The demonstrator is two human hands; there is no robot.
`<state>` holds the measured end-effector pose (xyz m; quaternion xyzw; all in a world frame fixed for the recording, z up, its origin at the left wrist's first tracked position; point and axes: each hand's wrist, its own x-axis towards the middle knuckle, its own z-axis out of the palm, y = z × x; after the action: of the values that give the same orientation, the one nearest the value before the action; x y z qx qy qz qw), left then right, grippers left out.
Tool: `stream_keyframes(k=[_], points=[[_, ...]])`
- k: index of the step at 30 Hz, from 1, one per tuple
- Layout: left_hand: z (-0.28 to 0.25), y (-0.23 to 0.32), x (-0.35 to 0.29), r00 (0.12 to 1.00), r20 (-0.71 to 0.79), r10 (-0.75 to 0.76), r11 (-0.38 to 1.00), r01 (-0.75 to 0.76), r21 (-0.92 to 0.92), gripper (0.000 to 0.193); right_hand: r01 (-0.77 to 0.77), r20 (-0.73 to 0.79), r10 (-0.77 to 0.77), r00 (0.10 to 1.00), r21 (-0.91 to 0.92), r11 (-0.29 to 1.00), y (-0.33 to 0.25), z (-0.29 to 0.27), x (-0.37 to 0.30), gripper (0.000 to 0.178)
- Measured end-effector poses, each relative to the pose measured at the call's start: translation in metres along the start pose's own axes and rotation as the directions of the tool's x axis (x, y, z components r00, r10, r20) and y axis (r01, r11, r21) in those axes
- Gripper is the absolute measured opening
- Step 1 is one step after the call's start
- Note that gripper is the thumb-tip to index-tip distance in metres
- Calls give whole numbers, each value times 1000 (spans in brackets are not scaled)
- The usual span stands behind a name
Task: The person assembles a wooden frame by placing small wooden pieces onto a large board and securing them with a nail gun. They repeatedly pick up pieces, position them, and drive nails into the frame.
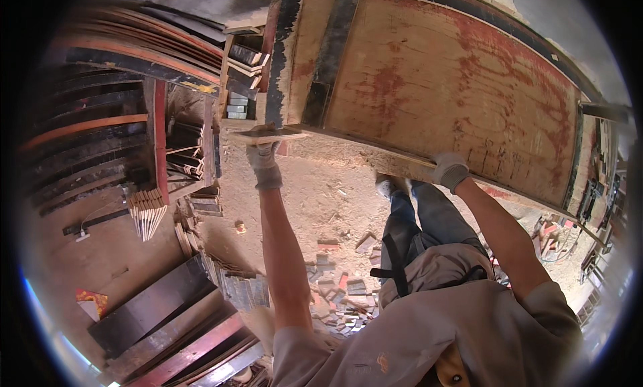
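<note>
My left hand (265, 167), in a pale work glove, is closed on a short flat wooden board (284, 138) at the left front corner of the workbench. Its thumb and fingers wrap round the board's edge. Farther right, my right hand (451, 170), gloved too, is closed round the end of a long thin wooden strip (395, 152) at the bench's front edge. The fingertips there are partly hidden. A large worn wooden workbench top (415, 72) with red stains and dark border strips stretches ahead of me.
Small wood offcuts (345, 290) and sawdust cover the floor by my feet. To the left stand stacks of dark boards (94, 129), a bundle of thin slats (147, 209) and a compartment with cut blocks (238, 107). Long dark panels (157, 306) lie at the lower left.
</note>
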<state>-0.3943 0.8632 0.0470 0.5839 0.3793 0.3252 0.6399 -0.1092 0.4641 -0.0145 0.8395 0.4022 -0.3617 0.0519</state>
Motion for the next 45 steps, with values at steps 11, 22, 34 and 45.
stream_keyframes(k=[11, 22, 34, 45], points=[[-6, -7, -39, 980, 14, 198, 966, -192, -173, 41, 259, -416, -404, 815, -362, 895, 57, 75, 15, 40], [-19, -82, -188, 855, -505, -113, 925, 276, 261, 67, 465, 307, -417, 856, -809, 360, 71, 28, 48, 44], [-133, -315, -820, -39, -687, -726, 344, 844, -412, 38, 684, -676, -488, 552, 33, 728, -251, -132, -23, 50], [-150, -283, -554, 455, -619, -640, 737, 592, -327, 34, 303, -406, -707, 578, -698, 649, -427, -179, -16, 40]])
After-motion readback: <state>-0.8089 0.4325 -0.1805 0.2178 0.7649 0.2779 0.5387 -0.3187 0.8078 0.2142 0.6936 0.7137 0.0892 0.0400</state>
